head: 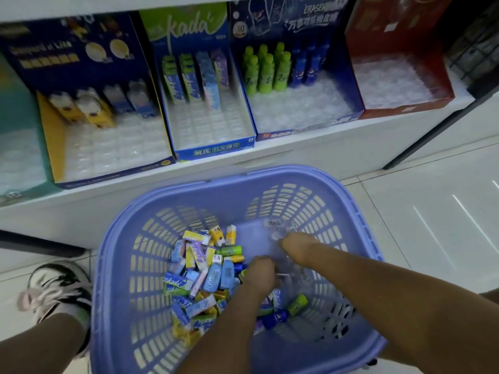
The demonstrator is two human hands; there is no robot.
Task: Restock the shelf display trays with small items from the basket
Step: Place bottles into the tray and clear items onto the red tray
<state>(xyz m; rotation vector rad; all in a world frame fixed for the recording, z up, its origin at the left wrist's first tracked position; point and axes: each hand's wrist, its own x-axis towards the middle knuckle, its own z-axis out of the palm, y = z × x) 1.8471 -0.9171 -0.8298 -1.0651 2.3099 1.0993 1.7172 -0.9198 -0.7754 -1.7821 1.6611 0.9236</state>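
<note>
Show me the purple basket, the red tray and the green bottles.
purple basket (283,174), head view, far rim.
red tray (405,107), head view, front wall.
green bottles (266,74), head view, one bottle's body.

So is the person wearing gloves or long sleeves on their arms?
No gloves and no long sleeves. The left hand and the right hand are both bare. The left forearm and the right forearm are uncovered as far back as the picture shows. No watch or bracelet shows on either wrist. The fingers are too blurred to tell about rings.
</note>
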